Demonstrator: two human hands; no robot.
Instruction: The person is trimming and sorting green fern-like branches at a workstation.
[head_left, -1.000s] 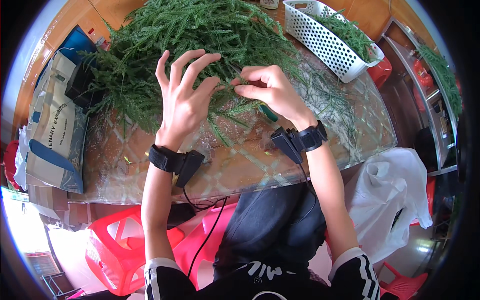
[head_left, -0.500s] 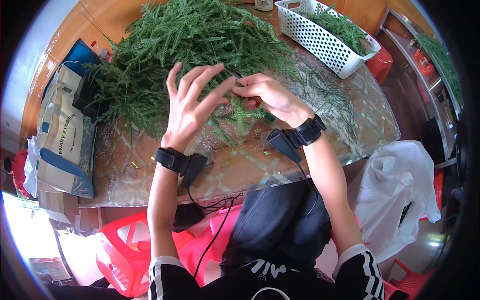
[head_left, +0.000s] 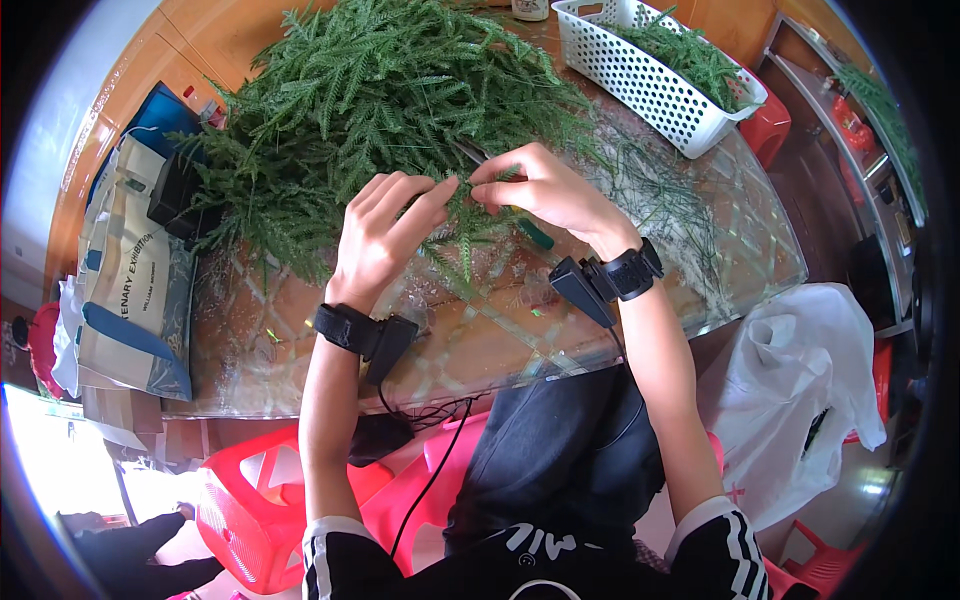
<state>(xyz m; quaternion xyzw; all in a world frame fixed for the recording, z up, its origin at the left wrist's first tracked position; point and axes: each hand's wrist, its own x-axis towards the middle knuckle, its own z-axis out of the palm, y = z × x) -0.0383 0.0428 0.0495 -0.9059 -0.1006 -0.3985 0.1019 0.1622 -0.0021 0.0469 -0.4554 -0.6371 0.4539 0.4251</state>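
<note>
A large heap of green, fir-like sprigs [head_left: 380, 90] covers the far middle of the table. At its near edge, my left hand [head_left: 385, 235] has its fingers curled, with thumb and index finger closed on a small green sprig [head_left: 465, 245]. My right hand [head_left: 550, 198] pinches at the sprig's upper end, close to the left fingertips. What exactly lies between the fingertips is too small to make out. By the right hand are a dark metal tool tip [head_left: 468, 150] and a green handle [head_left: 536, 234]; the hand partly hides them, and I cannot tell whether it holds them.
A white perforated basket [head_left: 650, 85] with more sprigs stands at the far right, beside loose thin green stems [head_left: 670, 190] and white flakes. A printed bag [head_left: 135, 280] stands at the left. A white plastic bag [head_left: 790, 390] hangs at the right; a red stool [head_left: 250, 510] stands below.
My left fingers, spread before, have curled in toward the sprig. The right hand has shifted slightly right, and more of the green handle shows. A dark-clothed person's limb now appears at lower left.
</note>
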